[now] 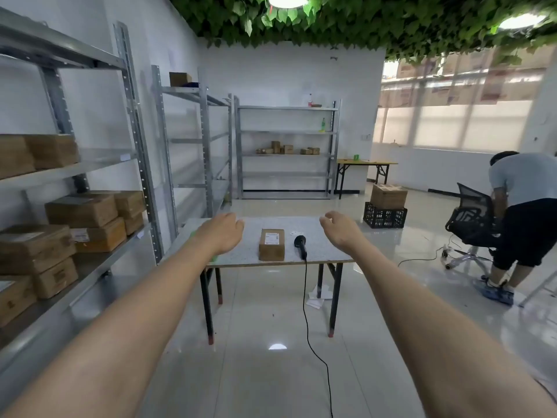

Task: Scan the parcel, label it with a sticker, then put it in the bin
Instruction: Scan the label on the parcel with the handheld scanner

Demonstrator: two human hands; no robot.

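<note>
- Parcel (271, 244), one small brown box with a white shipping label on top, lay flat on the table (241, 257) close to its near edge, about midway along, touched by neither hand.
- Both hands hovered empty above the table: the left hand (221, 233) near the left edge, the right hand (340, 229) toward the right edge, fingers loosely spread and gripping nothing.
- One black corded scanner (300, 245) lay just right of the parcel, cable trailing off the near edge to the floor.
- By my reading nothing was done yet: scanning, labelling and binning all remained.
- One white scrap (297, 232), possibly the sticker sheet, sat behind the scanner; I could not tell.
- One black crate (384, 218), carrying a box, stood on the floor beyond, perhaps the bin.
</note>
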